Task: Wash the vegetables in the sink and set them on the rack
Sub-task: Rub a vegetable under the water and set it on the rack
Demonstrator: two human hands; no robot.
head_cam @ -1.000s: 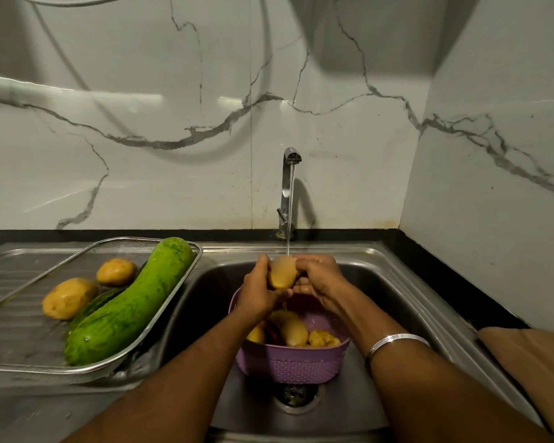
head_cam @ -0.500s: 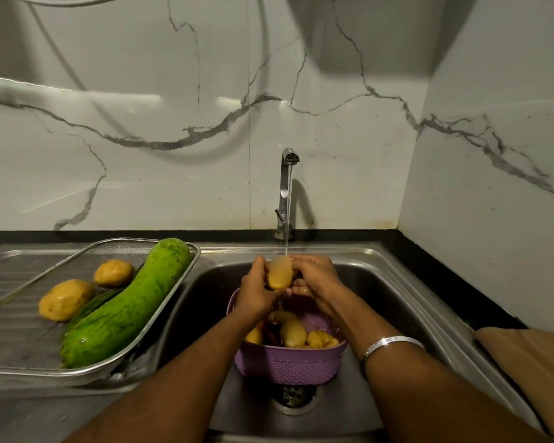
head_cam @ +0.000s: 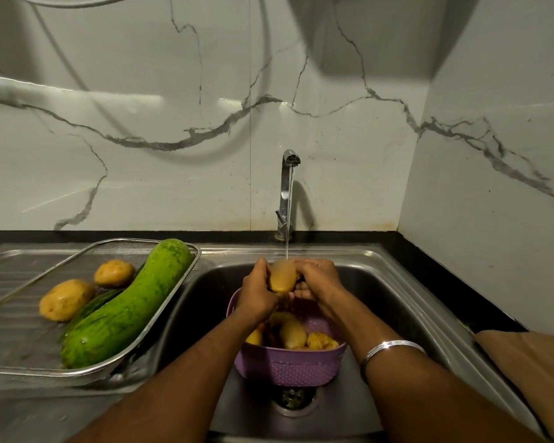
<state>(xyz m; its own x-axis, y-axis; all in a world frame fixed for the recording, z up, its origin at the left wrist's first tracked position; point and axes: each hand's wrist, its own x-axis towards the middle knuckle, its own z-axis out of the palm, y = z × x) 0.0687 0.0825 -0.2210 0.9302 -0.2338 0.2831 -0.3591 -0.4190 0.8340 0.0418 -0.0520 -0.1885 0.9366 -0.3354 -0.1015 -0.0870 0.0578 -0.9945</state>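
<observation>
Little has changed over the last second: our left hand [head_cam: 259, 294] and right hand [head_cam: 318, 282] still grip the potato [head_cam: 282, 277] under the tap's stream at frame centre, so rinsing continues before the rack [head_cam: 160, 310].

The rack [head_cam: 7, 372] sits left of the sink [head_cam: 397, 302], holding a gourd [head_cam: 125, 308] and two potatoes [head_cam: 65, 299]; a basket [head_cam: 288, 366] stands in the sink below the tap [head_cam: 285, 193].

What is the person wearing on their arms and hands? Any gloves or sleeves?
No gloves and no sleeves show: both forearms are bare as far as the picture reaches. The left hand has nothing on it that I can see. Behind the right hand, a shiny silver bangle with a small pattern circles the wrist. No rings are visible.
</observation>
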